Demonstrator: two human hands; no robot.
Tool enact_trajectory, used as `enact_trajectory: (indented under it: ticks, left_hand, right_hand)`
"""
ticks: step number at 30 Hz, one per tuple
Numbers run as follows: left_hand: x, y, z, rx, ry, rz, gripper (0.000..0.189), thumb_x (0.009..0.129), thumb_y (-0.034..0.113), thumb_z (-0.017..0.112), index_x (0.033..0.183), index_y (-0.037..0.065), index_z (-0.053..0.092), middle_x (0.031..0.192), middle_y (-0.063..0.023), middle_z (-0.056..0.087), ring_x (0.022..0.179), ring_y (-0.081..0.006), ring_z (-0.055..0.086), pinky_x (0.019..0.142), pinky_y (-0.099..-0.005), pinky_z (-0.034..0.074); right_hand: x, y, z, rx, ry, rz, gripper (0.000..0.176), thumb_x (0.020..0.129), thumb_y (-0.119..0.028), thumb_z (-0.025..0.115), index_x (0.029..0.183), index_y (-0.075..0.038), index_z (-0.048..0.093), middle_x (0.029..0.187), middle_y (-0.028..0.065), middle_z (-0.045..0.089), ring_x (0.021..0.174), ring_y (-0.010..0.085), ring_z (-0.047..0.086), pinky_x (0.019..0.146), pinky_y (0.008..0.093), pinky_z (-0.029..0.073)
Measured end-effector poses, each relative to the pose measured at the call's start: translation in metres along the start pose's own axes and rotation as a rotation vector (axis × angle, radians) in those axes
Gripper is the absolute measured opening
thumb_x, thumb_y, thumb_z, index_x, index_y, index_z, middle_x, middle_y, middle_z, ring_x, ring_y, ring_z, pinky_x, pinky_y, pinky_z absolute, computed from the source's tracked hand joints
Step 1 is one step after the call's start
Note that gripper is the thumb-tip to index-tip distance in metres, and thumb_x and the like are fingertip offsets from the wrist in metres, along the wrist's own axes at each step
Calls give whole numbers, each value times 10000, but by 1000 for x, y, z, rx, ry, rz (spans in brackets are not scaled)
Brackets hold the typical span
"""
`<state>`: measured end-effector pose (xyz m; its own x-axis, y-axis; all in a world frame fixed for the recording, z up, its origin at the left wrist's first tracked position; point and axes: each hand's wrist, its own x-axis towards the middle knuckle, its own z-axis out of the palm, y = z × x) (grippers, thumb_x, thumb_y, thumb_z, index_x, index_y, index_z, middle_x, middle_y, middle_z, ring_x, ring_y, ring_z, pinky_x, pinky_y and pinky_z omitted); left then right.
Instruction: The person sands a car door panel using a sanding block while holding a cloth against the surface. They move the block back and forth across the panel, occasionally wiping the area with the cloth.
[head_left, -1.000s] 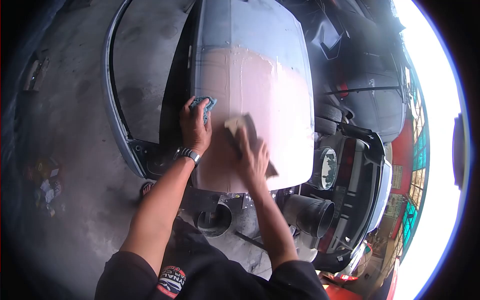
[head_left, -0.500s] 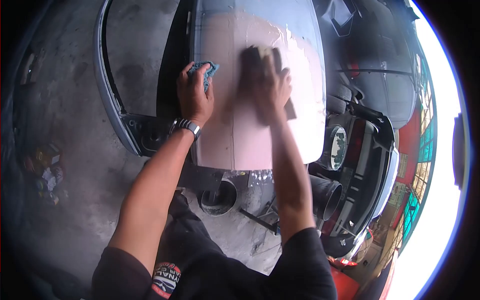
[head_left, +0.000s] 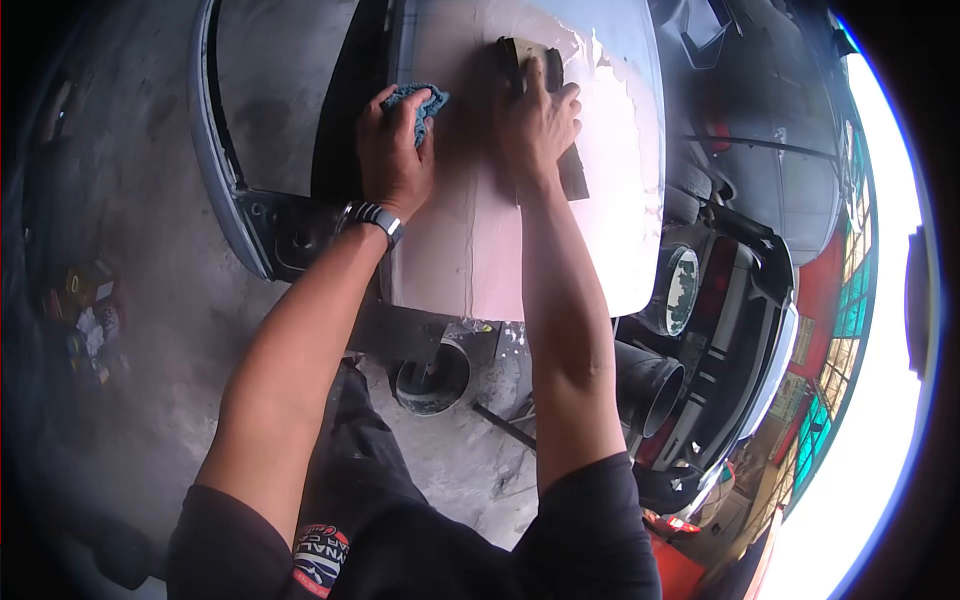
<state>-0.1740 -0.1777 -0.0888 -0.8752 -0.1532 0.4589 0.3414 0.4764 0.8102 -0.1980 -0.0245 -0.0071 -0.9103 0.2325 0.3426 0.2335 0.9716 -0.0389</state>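
Observation:
A vehicle body panel [head_left: 500, 270], coated in pale pink filler with blue-grey paint at its far end, lies in front of me. My right hand [head_left: 538, 125] grips a long, dark sanding block [head_left: 574, 178] against the filler, right of the middle. Its underside is hidden. By the panel's left edge, my left hand [head_left: 398, 150] has its fingers curled around a crumpled blue-green cloth [head_left: 432, 101]. A thin crack-like line runs along the filler between the two hands.
A metal frame [head_left: 205, 150] stands left of the panel. Below it is a dark bucket [head_left: 432, 385]. Several containers, including a paint-smeared bucket [head_left: 680, 290], and a removed bumper [head_left: 720, 370] crowd the right. Concrete floor [head_left: 150, 330] shows at left.
My right hand and the sanding block have slid farther up the panel, away from me. My left hand keeps the cloth at the left edge. The view has shifted slightly.

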Motion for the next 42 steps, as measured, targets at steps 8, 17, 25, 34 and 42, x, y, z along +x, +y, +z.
enact_trajectory:
  ticks: [8,17,25,34,42]
  left_hand:
    - [-2,-4,5,17,25,-15,391,991,69,734,1372,121,670,1386,-242,618,1322,-437,577,1130,-525,466]
    - [2,-2,-2,11,0,24,390,992,71,730,1372,138,673,1363,-221,646,1316,-416,586,1130,-518,462]
    - [1,-9,7,-17,15,18,403,986,58,726,1375,144,668,1392,-234,627,1326,-433,581,1121,-528,469]
    - [1,-3,2,-9,4,-3,382,997,80,730,1370,143,671,1391,-222,627,1328,-426,580,1119,-516,468]
    - [-1,-4,5,0,16,-15,399,981,66,735,1369,134,668,1387,-234,624,1317,-437,587,1119,-545,474]
  right_hand:
    - [-265,10,-93,-85,-102,-65,890,898,-366,824,1707,-270,465,1262,308,574,1066,465,633,827,558,501]
    - [4,7,8,-30,52,-3,524,1065,-465,655,1515,-199,618,1192,296,585,1132,498,642,955,568,512]
    - [-246,-19,-77,-173,-149,21,769,1002,-450,729,1700,-253,469,1249,317,573,1098,471,622,882,562,501]
    - [-17,0,-4,-53,25,53,574,1028,-424,696,1519,-144,598,1210,291,573,1132,472,608,933,568,484]
    - [-229,1,-80,-137,-133,-40,780,979,-349,750,1701,-268,466,1240,307,568,1088,472,627,888,568,511]
